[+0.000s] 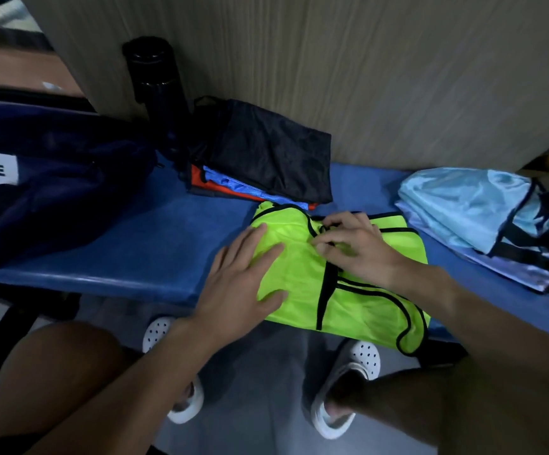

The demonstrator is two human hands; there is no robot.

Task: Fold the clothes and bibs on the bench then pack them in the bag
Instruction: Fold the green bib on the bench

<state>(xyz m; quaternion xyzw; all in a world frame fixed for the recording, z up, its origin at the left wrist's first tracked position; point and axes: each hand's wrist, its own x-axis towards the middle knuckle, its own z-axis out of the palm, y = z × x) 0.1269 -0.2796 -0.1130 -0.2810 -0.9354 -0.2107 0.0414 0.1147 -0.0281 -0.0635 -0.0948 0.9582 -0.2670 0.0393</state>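
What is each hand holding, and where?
The right hand pinches the neon bib at its black trim; the left hand only presses flat on it.

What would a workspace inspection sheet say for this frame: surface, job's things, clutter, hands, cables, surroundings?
Surface: blue padded bench, partly covered.
Job's things: neon bib spread at the front edge; folded stack, black on top, behind it; light blue garments heaped at right; navy bag at left.
Clutter: black bottle upright against the wall.
Hands: left hand flat on the bib; right hand pinches its black trim.
Cables: nothing seen.
Surroundings: wood-grain wall behind; grey floor; white shoes below.
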